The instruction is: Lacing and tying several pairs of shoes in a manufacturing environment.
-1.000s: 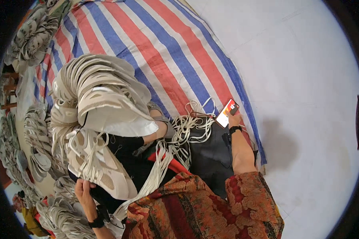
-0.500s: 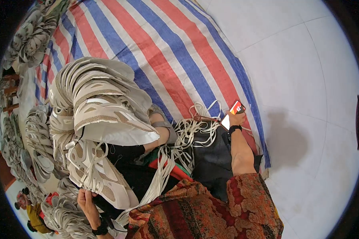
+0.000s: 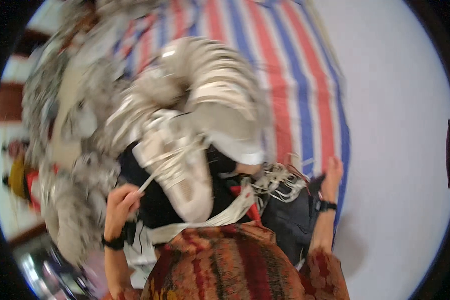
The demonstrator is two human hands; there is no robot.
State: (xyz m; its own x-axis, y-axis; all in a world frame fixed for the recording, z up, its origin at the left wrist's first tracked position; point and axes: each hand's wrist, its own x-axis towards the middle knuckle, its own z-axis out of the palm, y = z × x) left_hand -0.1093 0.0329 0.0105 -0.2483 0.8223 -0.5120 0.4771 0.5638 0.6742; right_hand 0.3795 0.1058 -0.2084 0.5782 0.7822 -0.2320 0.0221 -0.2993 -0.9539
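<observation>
Pinching a pale lace (image 3: 147, 185) between thumb and fingers, the left hand (image 3: 121, 206), seen from the head camera, holds it beside a beige shoe (image 3: 191, 197), which lies toe toward the wearer over black cloth (image 3: 156, 212). Just beyond, similar shoe parts (image 3: 227, 85) form a curved stack. Far right, the right hand (image 3: 332, 177) is over a striped sheet (image 3: 275, 100), near its edge; blur hides whether it grips anything. Loose laces (image 3: 282, 182) heap between that hand and the shoe.
</observation>
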